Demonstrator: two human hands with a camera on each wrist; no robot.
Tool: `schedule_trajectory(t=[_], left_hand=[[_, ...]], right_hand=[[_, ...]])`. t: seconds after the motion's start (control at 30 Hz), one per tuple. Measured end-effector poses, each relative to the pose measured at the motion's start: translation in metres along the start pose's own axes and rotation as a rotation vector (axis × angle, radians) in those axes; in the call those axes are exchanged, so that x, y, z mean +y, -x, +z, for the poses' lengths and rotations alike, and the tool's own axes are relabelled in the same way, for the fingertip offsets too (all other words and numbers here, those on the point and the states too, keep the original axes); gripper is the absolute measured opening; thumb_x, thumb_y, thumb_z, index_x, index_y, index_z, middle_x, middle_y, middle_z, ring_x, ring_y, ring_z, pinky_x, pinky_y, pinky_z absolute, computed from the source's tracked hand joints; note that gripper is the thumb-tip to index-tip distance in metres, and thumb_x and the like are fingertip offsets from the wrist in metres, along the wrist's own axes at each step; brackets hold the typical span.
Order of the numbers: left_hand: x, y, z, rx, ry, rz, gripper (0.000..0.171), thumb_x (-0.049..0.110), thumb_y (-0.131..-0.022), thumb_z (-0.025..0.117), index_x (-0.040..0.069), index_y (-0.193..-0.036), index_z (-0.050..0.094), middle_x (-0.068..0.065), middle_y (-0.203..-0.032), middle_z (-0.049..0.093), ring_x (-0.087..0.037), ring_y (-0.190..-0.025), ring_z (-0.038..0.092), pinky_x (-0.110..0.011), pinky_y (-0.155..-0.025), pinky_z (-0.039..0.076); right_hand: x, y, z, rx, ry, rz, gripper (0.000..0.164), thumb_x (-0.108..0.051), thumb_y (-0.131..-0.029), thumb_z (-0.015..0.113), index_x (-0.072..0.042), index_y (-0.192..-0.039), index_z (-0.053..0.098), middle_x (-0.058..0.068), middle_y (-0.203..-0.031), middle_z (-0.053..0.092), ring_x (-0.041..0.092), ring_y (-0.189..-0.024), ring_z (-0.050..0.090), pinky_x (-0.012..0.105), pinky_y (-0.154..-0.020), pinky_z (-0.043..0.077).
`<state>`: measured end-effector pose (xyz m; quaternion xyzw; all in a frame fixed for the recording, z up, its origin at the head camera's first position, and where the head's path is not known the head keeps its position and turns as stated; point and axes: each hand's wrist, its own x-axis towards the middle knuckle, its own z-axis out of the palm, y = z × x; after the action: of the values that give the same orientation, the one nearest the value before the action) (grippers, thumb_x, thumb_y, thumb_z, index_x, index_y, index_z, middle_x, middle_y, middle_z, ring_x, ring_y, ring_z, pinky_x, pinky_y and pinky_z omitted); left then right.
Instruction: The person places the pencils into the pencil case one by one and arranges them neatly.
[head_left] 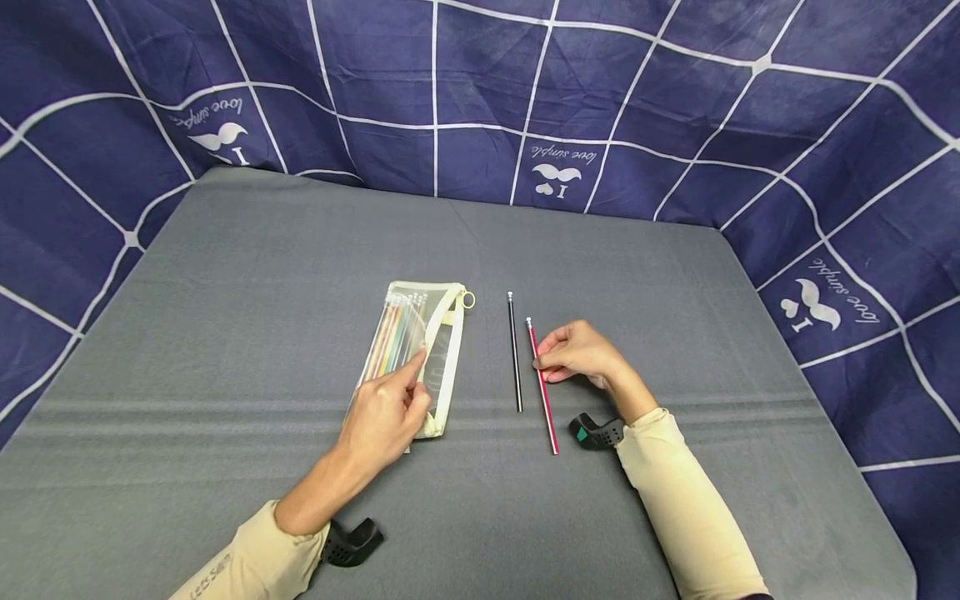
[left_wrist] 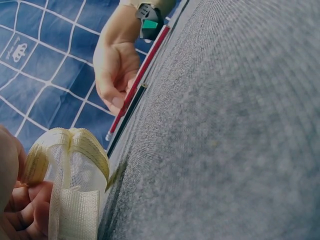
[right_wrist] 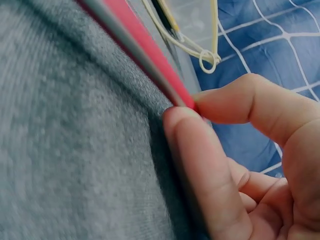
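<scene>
My right hand [head_left: 579,353] pinches a red pencil [head_left: 543,392] between thumb and fingertips near its middle; the right wrist view shows the red pencil [right_wrist: 145,55] close up between thumb and index finger. Left of it, a black pencil [head_left: 515,358] lies on the grey surface. My left hand [head_left: 384,410] grips the open edge of a clear pencil case with cream trim [head_left: 452,371]. In the left wrist view the fingers [left_wrist: 37,210] curl at the cream zipper edge [left_wrist: 70,145], which bulges apart. Several coloured pencils [head_left: 395,329] show through the case's clear side.
The grey table [head_left: 300,242] spreads around the case and pencils. A blue cloth [head_left: 480,92] with white grid lines hangs behind it and along both sides. Black wrist devices [head_left: 596,432] are worn at both cuffs. A zipper ring [head_left: 468,299] sticks out from the case's upper corner.
</scene>
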<state>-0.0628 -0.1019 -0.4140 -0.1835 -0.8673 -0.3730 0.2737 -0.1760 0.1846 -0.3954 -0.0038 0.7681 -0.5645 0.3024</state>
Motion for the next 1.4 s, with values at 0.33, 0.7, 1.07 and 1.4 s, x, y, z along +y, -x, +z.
schedule_trajectory(t=[0.33,0.7,1.07,1.4], left_hand=[[0.0,0.0,0.0,-0.002,0.008,-0.009,0.043,-0.002,-0.077,0.06,-0.014,-0.117,0.065,0.0,-0.063,0.06,-0.005,-0.052,0.052,-0.022,-0.046,0.044],[0.001,0.0,0.0,0.002,0.006,-0.011,0.043,-0.002,-0.077,0.06,-0.014,-0.117,0.065,0.0,-0.063,0.06,-0.005,-0.053,0.052,-0.023,-0.046,0.045],[0.001,0.0,0.0,0.004,0.007,-0.012,0.042,-0.002,-0.076,0.06,-0.014,-0.117,0.065,0.0,-0.063,0.059,-0.005,-0.053,0.053,-0.022,-0.046,0.045],[0.001,0.0,0.0,0.009,0.005,0.0,0.042,-0.002,-0.076,0.06,-0.015,-0.116,0.065,-0.001,-0.063,0.06,-0.006,-0.052,0.053,-0.023,-0.046,0.045]], right_hand=[[0.001,-0.001,-0.007,0.019,-0.149,-0.025,0.014,0.011,-0.079,0.062,0.012,-0.093,0.06,0.007,-0.071,0.066,0.012,-0.061,0.065,0.026,-0.061,0.056],[-0.003,0.0,-0.003,0.03,-0.209,-0.039,0.012,0.009,-0.081,0.061,0.007,-0.093,0.062,0.007,-0.071,0.066,0.014,-0.061,0.067,0.024,-0.06,0.056],[-0.008,-0.002,0.01,-0.031,-0.231,-0.04,0.015,0.008,-0.082,0.061,0.008,-0.097,0.061,0.007,-0.074,0.068,0.015,-0.059,0.068,0.025,-0.058,0.056],[-0.012,-0.005,0.027,-0.084,-0.236,-0.051,0.015,0.01,-0.081,0.061,0.006,-0.096,0.06,0.008,-0.074,0.068,0.016,-0.061,0.068,0.027,-0.059,0.056]])
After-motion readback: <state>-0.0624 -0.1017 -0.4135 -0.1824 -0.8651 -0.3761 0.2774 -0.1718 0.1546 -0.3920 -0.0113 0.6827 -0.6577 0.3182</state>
